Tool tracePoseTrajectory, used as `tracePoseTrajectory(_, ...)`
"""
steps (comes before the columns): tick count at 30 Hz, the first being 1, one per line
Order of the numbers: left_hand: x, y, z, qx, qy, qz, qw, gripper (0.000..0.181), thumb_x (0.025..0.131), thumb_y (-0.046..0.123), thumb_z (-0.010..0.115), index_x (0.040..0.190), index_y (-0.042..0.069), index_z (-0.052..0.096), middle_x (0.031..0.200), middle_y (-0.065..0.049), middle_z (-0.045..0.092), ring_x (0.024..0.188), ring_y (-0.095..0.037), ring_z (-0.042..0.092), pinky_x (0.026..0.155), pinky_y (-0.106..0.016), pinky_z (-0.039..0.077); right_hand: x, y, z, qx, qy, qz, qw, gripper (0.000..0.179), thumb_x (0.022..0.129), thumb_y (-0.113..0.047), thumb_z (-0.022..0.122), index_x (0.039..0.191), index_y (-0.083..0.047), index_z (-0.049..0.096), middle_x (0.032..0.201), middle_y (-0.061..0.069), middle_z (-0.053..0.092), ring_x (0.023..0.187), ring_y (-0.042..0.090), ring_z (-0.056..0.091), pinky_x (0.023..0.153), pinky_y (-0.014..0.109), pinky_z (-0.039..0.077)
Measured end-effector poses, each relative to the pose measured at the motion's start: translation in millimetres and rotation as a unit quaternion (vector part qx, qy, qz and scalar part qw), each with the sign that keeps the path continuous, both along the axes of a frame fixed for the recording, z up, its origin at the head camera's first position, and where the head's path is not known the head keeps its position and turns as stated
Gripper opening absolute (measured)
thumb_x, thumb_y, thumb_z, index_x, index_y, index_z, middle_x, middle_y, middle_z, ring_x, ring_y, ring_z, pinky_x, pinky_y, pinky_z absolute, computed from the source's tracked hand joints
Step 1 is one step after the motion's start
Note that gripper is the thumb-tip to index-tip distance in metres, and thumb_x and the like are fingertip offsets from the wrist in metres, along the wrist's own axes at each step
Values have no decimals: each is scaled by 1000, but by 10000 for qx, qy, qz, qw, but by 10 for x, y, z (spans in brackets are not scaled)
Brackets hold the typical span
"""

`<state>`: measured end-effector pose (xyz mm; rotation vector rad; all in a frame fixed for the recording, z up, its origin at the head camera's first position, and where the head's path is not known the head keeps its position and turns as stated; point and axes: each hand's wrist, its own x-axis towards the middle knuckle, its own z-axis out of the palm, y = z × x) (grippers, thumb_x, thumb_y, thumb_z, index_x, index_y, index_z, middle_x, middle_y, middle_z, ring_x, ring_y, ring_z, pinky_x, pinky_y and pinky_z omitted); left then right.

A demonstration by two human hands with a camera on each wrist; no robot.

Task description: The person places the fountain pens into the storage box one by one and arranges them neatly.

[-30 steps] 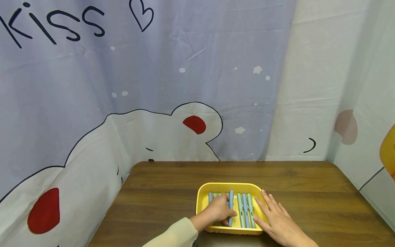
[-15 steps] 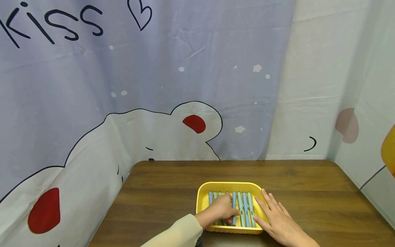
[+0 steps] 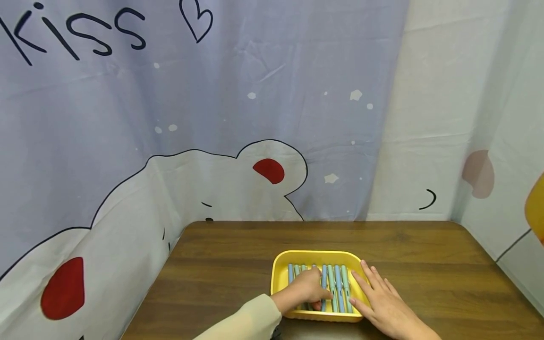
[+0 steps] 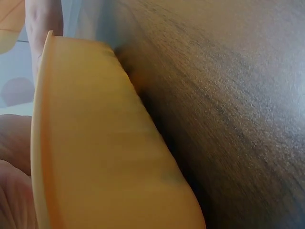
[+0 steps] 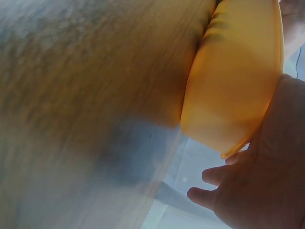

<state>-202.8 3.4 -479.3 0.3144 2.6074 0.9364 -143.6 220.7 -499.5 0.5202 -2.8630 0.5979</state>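
Note:
A yellow tray stands on the table with a row of light blue and pale green pens inside. My left hand reaches over its front rim and pinches a blue pen between thumb and fingers. That pen lies beside a green pen, and the hand hides much of the pens on the left. At the tray's right end, my right hand rests with straight, spread fingers against the rim. The left wrist view shows mostly the tray's outer wall; in the right wrist view, the fingers extend past the tray corner.
The brown wooden table reaches around the tray on every side. Behind it hangs a printed curtain, with more of the fabric along the left and right. A pale sleeve covers the left forearm.
My left hand has moved slightly right with the blue pen, which stood apart from the green pens a second ago and now lies close beside them. The right hand has stayed in place.

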Motion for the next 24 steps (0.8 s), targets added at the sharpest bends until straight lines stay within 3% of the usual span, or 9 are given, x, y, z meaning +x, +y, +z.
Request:
tracePoseTrajectory(5,-9,-47,42,121,-53,-72,9999,64,87,22,82,137,-7,54,49,-2,61,42,-17,63,67,-25,58,-10,24,0,47,-28,-22,10000,64,100,-50,58,150,-11,50,164,20,28,145,48,33,106,72,33)
tracePoseTrajectory(11,-20,-155,156,572,-210,26,9981,57,89,20,79,135,-1,55,61,-4,65,49,-21,66,58,-33,58,-36,39,0,107,57,-39,9999,64,100,-51,58,150,-12,50,164,19,28,145,47,32,107,71,32)
tracePoseTrajectory(15,-23,-261,229,1027,-209,-130,9944,57,90,20,78,138,2,52,74,-2,65,56,-24,67,55,-36,57,-35,33,0,117,95,-45,9999,65,100,-51,58,150,-11,50,164,20,28,146,47,32,108,69,33)
tracePoseTrajectory(19,-48,-438,283,1472,77,-591,9873,56,93,19,74,141,1,50,90,1,63,65,-23,67,56,-34,57,-30,27,18,130,275,27,9995,66,100,-50,59,150,-9,50,163,22,29,145,47,32,109,66,34)
tracePoseTrajectory(24,-98,-767,359,1209,991,-1239,9799,52,99,26,67,143,5,50,112,-1,66,91,-9,65,72,-24,56,-57,41,81,96,492,135,9986,67,100,-48,59,151,-7,47,161,23,32,144,47,34,109,65,34)
